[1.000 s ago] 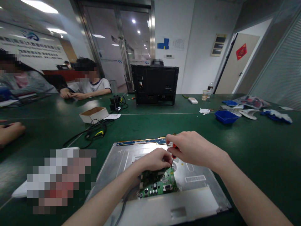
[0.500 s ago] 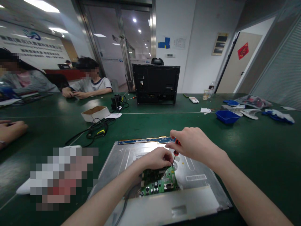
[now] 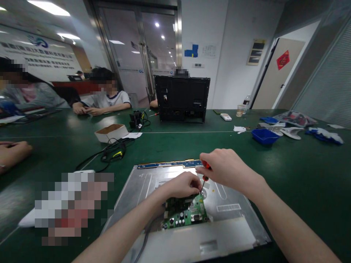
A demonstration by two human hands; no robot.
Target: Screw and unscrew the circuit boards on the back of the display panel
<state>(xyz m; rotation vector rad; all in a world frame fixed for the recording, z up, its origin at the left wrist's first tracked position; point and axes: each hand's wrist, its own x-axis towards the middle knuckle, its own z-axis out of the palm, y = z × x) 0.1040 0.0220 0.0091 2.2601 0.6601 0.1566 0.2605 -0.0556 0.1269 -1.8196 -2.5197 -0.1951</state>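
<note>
My right hand [image 3: 222, 164] is closed round the red and black handle of a screwdriver [image 3: 205, 178], held tilted with its shaft pointing down. The tip meets the upper right corner of a green circuit board [image 3: 189, 213]. My left hand [image 3: 188, 184] is closed, its fingertips pinched beside that tip; whatever is between them is hidden. Under both hands lies the metal back of a display panel [image 3: 230, 199], with the board on its middle. Along the panel's far edge runs a narrow blue circuit strip [image 3: 170, 164]. A grey cable [image 3: 145, 239] comes out near the board's left side.
On the green table [image 3: 170, 146] stand a black monitor housing [image 3: 182, 98], a white open box [image 3: 111, 134] and a blue tray [image 3: 265, 136]. Black cables [image 3: 115, 149] lie left of the panel. Gloves [image 3: 325, 134] lie far right. A co-worker's hand [image 3: 16, 153] rests at the left.
The view has shifted slightly. My right hand has turned a little about the screwdriver's handle, while the tip stays at the board's corner. My left hand keeps its place.
</note>
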